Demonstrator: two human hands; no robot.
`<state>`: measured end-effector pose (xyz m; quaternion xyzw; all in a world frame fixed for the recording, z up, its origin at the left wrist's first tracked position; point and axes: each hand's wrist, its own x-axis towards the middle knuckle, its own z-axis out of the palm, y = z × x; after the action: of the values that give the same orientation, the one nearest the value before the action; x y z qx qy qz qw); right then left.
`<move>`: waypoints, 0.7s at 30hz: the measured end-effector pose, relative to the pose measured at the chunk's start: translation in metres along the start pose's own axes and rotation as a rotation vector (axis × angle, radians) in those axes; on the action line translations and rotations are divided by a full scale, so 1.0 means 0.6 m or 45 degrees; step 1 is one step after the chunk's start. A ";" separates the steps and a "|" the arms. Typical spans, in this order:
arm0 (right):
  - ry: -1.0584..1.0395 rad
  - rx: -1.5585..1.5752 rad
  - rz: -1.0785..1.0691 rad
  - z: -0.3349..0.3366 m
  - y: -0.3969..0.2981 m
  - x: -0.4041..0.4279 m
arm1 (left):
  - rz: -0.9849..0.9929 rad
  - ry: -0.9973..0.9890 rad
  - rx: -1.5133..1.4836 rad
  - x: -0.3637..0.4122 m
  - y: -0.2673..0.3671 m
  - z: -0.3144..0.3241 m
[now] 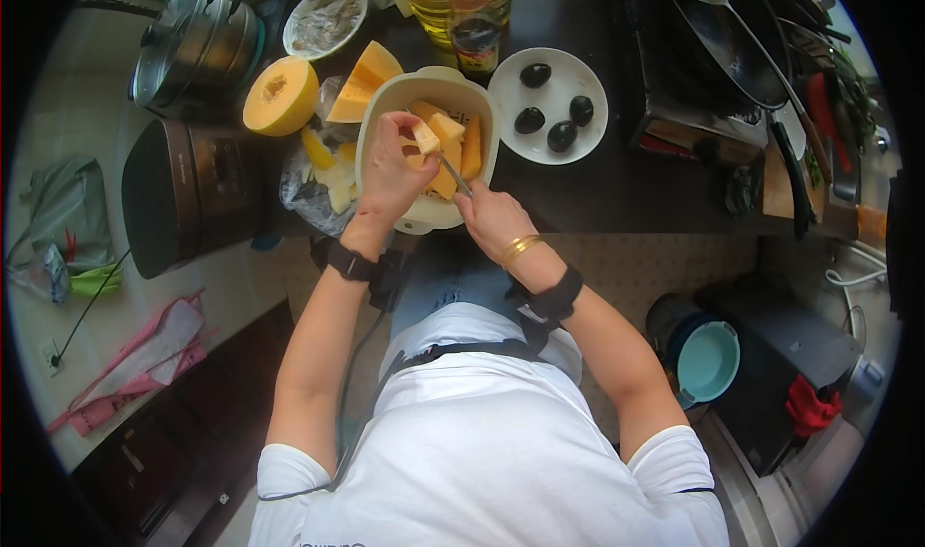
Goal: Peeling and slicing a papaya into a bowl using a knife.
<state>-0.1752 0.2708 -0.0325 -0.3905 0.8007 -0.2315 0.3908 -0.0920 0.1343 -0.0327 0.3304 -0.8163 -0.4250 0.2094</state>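
Over a cream colander basin (408, 225), my left hand (396, 160) pinches a small chunk of orange melon (426, 138) between thumb and fingers. My right hand (497, 222) grips a knife (454, 174), its handle hidden in the fist. The blade points up and left, its tip close to the chunk. Several cut melon pieces (471, 150) lie in the basin under the hands. To the left are a yellow-skinned melon half (283, 97), cut side up, and a large melon wedge (365, 81). Peelings (336, 179) rest on a clear plastic bag (296, 179).
Right of the basin, a white plate (545, 150) bears several glossy black, egg-shaped foods. Behind stand a sauce bottle (473, 23), an oil jug (423, 2) and a film-covered dish (325, 20). A rice cooker (181, 193) and steamer pot (195, 48) flank the left; a wok (723, 48) sits right.
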 end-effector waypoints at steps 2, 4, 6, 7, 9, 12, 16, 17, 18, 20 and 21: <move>0.020 -0.003 0.031 0.004 -0.007 0.012 | 0.096 -0.026 0.050 -0.001 0.003 0.003; -0.001 -0.011 0.056 -0.002 -0.019 0.004 | -0.180 0.092 -0.209 0.003 -0.001 -0.002; -0.021 -0.022 0.074 0.001 -0.019 -0.007 | -0.207 0.147 -0.245 0.008 -0.047 -0.012; -0.061 -0.081 0.076 0.009 -0.004 -0.012 | -0.233 0.193 -0.284 0.015 -0.057 -0.019; -0.105 -0.141 0.072 0.007 0.004 -0.018 | -0.278 0.244 -0.464 0.030 -0.062 -0.039; -0.031 -0.031 0.142 -0.032 -0.008 -0.023 | -0.114 0.215 0.132 0.050 -0.004 -0.064; 0.012 -0.069 0.145 -0.040 0.005 -0.018 | -0.007 -0.005 0.160 0.043 -0.028 -0.036; 0.091 -0.028 0.131 -0.045 0.003 -0.015 | -0.006 0.006 0.161 0.042 -0.031 -0.029; 0.168 0.017 0.121 -0.047 0.002 -0.014 | 0.048 0.000 0.265 0.040 -0.032 -0.024; 0.204 0.047 0.097 -0.048 0.005 -0.012 | 0.047 0.009 0.410 0.035 -0.040 -0.023; 0.245 0.076 0.079 -0.049 0.007 -0.009 | 0.048 0.020 0.413 0.036 -0.041 -0.027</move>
<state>-0.1990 0.2797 -0.0157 -0.3297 0.8390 -0.2798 0.3304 -0.0880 0.0995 -0.0432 0.3479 -0.8785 -0.2811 0.1678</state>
